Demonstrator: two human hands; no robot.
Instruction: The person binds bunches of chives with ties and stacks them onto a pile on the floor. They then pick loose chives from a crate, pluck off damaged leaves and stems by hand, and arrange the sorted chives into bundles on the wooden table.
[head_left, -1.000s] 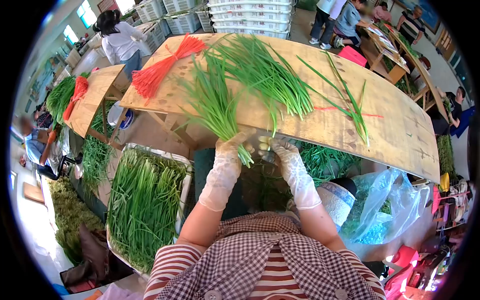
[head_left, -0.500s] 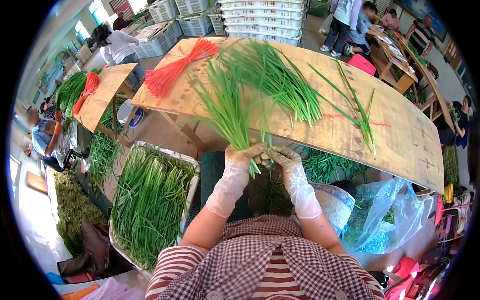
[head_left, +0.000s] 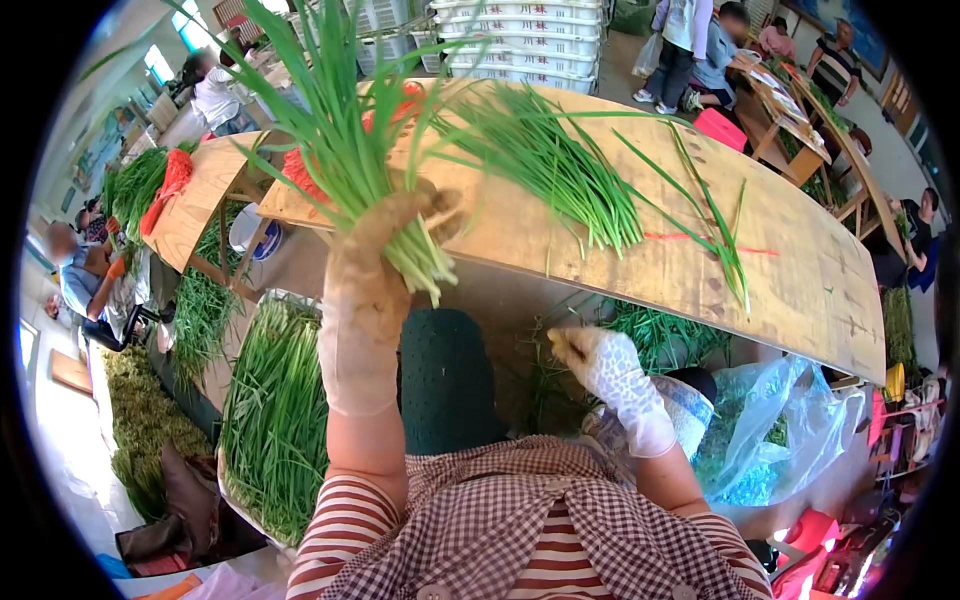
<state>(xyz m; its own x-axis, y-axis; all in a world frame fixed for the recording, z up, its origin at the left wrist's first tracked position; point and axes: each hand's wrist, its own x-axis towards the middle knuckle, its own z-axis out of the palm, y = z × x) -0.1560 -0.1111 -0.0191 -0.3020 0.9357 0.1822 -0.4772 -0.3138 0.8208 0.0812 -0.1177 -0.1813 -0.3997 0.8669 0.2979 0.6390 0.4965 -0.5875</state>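
Note:
My left hand (head_left: pixel 385 235), in a soiled glove, is raised with its fingers wrapped round the lower part of a bunch of garlic chives (head_left: pixel 345 150). The leaves fan up and left, and the pale cut ends point down to the right. Lower down, over the floor by the table, my right hand (head_left: pixel 605 365) is apart from the bunch. Its gloved fingers are curled together; whether something small is in them is hidden. On the wooden table (head_left: pixel 800 270) lies a pile of garlic chives (head_left: pixel 560 165), with a few loose stalks (head_left: pixel 715 215) to its right.
Red ties (head_left: pixel 300 172) lie on the table's left end, partly behind the held bunch. A crate of chives (head_left: pixel 270 400) stands at my left. Under the table are loose green leaves (head_left: pixel 665 335); a clear plastic bag (head_left: pixel 780 430) lies at right. Other people work farther off.
My left hand has moved up and left with the bunch, nearer the camera. The right hand has come away from it and dropped down to the right.

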